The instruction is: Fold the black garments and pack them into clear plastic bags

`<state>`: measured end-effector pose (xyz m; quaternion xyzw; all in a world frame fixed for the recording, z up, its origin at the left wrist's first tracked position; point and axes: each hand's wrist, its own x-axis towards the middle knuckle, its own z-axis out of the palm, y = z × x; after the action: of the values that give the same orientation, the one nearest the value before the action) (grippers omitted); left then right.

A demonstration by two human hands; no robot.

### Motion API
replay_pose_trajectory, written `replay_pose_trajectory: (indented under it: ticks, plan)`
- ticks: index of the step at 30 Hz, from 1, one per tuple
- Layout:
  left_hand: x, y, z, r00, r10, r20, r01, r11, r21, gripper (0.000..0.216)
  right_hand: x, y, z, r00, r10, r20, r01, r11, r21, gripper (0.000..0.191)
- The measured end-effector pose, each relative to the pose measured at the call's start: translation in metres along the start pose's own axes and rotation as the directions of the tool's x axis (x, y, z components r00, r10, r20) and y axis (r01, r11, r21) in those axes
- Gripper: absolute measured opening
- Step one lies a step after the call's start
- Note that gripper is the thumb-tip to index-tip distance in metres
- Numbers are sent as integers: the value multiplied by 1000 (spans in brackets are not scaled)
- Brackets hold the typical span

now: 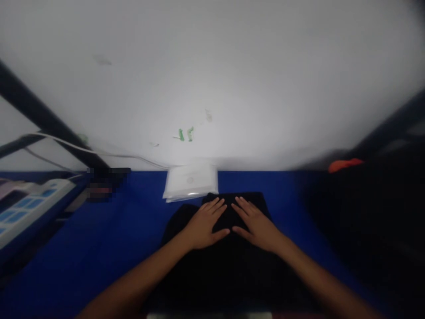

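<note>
A black cloth item (239, 274), perhaps a garment, lies on the blue surface (133, 230) in front of me. My left hand (206, 223) rests flat on its upper part, palm down with fingers spread. Beside it my right hand (257, 223) lies flat on the same cloth, thumb pointing toward the left thumb. Neither hand grips anything. Just past the cloth's far edge sits a white flat packet (191, 179) in what looks like clear plastic. The cloth's near part is too dark to make out its shape.
A white wall (252, 88) rises behind the blue surface. At left, a white power strip (35, 206) with blue sockets sits by a dark metal bar (49, 115), and a white cable (109, 154) runs along the wall. A dark mass with an orange piece (345, 165) is on the right.
</note>
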<state>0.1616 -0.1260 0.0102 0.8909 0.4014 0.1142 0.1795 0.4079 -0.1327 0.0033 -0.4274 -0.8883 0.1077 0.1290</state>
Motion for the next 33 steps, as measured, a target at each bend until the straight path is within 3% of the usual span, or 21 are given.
replay_pose_trajectory:
  ticks: [19, 26, 33]
  plan:
    - [0, -2, 3, 1000, 18, -5, -18, 999, 40, 72, 4, -6, 1, 1000, 31, 5, -31, 999, -33, 66]
    - [1, -6, 6, 1000, 27, -8, -27, 999, 35, 72, 5, -6, -2, 998, 56, 7, -56, 997, 59, 68]
    - [-15, 8, -12, 998, 63, -30, -61, 996, 67, 63, -9, -5, -37, 966, 29, 258, -103, 955, 278, 87]
